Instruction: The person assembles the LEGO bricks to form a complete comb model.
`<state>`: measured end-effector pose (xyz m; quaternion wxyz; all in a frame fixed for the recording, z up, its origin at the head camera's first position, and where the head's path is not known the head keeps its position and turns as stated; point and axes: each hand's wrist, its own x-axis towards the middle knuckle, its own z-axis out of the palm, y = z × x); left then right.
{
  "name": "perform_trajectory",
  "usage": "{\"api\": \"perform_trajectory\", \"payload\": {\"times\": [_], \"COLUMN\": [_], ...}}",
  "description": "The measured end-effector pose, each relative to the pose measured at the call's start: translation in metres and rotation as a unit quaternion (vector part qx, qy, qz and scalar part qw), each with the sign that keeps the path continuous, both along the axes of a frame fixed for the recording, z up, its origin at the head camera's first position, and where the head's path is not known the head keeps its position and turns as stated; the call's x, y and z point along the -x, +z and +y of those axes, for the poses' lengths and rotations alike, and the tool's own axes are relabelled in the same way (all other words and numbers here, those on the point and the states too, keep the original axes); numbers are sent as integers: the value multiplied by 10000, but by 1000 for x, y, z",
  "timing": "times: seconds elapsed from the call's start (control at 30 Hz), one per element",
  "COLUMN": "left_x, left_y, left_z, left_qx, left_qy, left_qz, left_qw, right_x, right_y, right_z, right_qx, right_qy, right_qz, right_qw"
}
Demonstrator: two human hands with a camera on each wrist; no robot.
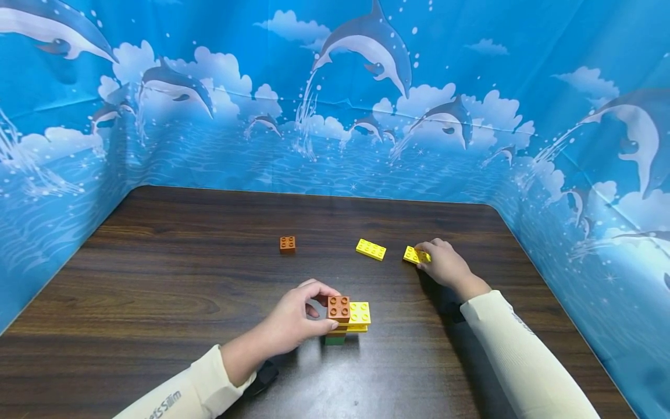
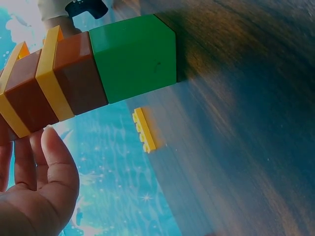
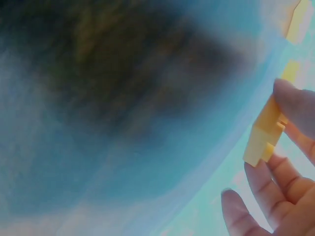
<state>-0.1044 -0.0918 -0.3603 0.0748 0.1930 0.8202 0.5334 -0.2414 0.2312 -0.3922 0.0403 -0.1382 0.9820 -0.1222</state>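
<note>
Left hand (image 1: 290, 323) grips upright brick stack (image 1: 340, 317) near its top, stack just right of palm. Right hand (image 1: 445, 265) pinches yellow brick (image 1: 411, 255), left of palm, toward far right corner of counter (image 1: 183, 273).

The sleeved left forearm (image 1: 199, 387) enters from lower left; the left hand (image 1: 293, 320) pinches, thumb (image 1: 320, 328) opposed to curved fingers (image 1: 316, 287). The right forearm (image 1: 523, 361) reaches farther forward, the right hand (image 1: 445, 265) likewise pinching.
</note>
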Motion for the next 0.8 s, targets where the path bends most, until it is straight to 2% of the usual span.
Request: {"api": "perform_trajectory", "payload": {"times": [0.33,0.67,0.8], "left_x": [0,-1,-1], "left_y": [-1,-4,-6], "left_z": [0,2,3], "left_qx": [24,234,237], "left_qy": [24,46,15], "left_qz": [-9,305,529], "left_qw": [10000,9993,9983], "right_x": [-16,-43,-53], "right_y": [15,34,40], "right_z": [-22,-50,-58], "right_qx": [71,151,237], "right_qy": [137,733,908], "right_qz": [833,1257,1350], "right_qw": [9964,9892,9864]}}
